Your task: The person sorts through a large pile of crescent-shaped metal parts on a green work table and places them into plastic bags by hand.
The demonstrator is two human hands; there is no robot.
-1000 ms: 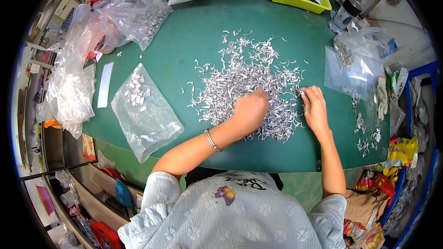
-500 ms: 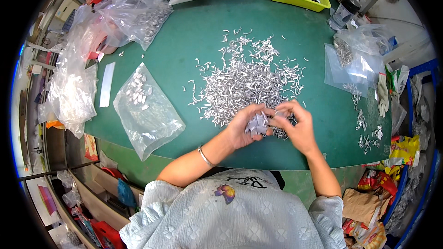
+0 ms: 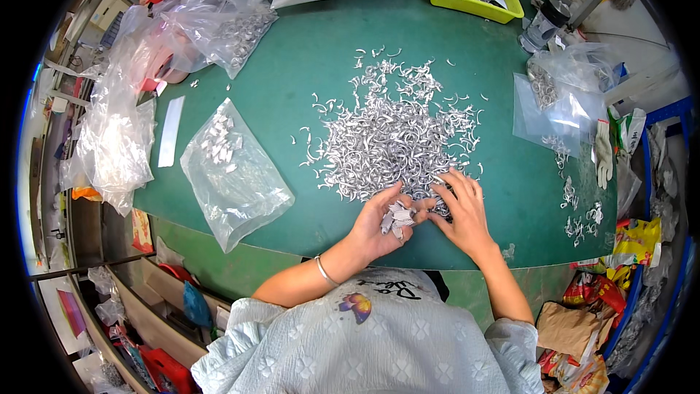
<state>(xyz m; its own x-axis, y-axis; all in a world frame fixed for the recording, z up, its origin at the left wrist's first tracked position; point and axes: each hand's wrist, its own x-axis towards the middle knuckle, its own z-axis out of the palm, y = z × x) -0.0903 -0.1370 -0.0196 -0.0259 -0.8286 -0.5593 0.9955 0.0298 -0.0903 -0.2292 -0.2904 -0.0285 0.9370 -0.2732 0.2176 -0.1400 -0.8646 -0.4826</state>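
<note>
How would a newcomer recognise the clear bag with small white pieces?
On the green table, find the heap of curved silvery pieces. Left of it, beside the white strip, lies the clear bag; unlike the crumpled plastic farther left, it is spread flat, showing small white pieces.

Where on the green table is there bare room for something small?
Bare table shows between the silvery pile and yellow tray, and between the pile and the right clear bag. Crowded: by the left hand and right hand, and around the left plastic bags.
</note>
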